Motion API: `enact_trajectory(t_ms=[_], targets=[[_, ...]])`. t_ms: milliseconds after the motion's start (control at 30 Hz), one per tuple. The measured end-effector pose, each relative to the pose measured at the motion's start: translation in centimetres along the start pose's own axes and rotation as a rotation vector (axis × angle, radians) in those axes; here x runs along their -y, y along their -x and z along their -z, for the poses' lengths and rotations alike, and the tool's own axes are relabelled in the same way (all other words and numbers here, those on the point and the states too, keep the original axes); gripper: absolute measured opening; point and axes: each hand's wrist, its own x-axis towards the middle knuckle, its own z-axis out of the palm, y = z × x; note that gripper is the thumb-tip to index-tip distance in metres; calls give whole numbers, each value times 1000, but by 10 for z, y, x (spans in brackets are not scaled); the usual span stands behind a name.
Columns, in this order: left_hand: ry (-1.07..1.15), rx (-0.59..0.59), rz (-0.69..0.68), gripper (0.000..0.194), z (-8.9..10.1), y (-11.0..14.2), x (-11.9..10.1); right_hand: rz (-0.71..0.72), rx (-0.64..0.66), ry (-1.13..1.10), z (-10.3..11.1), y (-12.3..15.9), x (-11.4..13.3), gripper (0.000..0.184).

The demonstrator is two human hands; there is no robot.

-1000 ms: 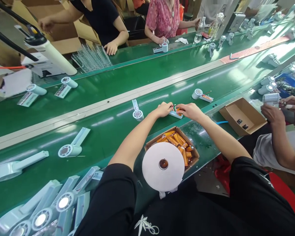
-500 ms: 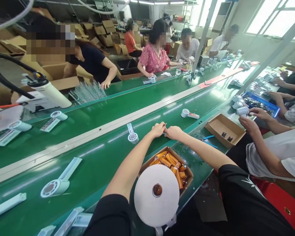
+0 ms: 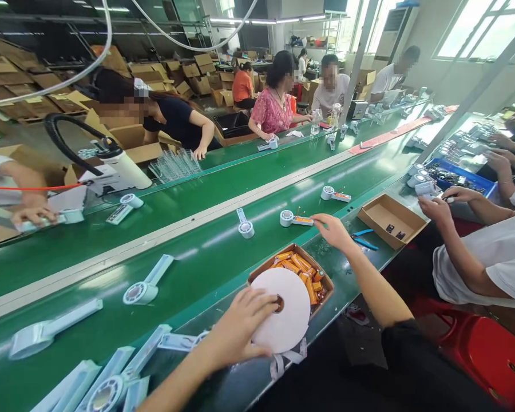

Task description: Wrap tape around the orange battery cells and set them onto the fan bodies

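Note:
My left hand is on the big roll of white tape, fingers across its top near the core and thumb at the near edge. The roll lies over the near part of a cardboard box of orange batteries. Away from my body, my right hand has its fingers closed at the handle end of a light-blue handheld fan. An orange battery sits in that handle, and a thin red wire sticks up from it.
Several more fans lie on the green conveyor, with a pile at lower left. Blue-handled pliers and a carton with small black parts are at right. A co-worker sits there; other people work across the line.
My hands have come apart. The left has moved back onto the tape roll; the right stays forward, now at a fan set down on the conveyor. The view has shifted.

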Motion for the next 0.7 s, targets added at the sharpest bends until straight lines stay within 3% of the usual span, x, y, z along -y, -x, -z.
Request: enact_trajectory(t_ms=[67,133,233,300,367,467,567,700], targets=[[-95,44,89,97,-24,28,-13,24,-118,-210,-7,42,9,41],[-115,45,176,93,-35,32,-24,45,-249,-484,-14,78,22,30],[-70,-40,227,84,-29,23,-33,-13,-382,-799,-17,116,44,22],[-53,-159,256,72,-20,24,-37,-93,-400,-932,-15,134,59,23],[-77,-321,320,60,-14,32,-43,-145,-279,-1030,-13,150,76,29],[-140,-529,443,52,-14,44,-56,-104,157,-1114,-19,168,111,41],[-161,-643,546,56,-23,50,-62,3,522,-1080,-36,178,150,42],[-91,-771,696,72,-32,58,-55,171,742,-959,-59,187,181,58]])
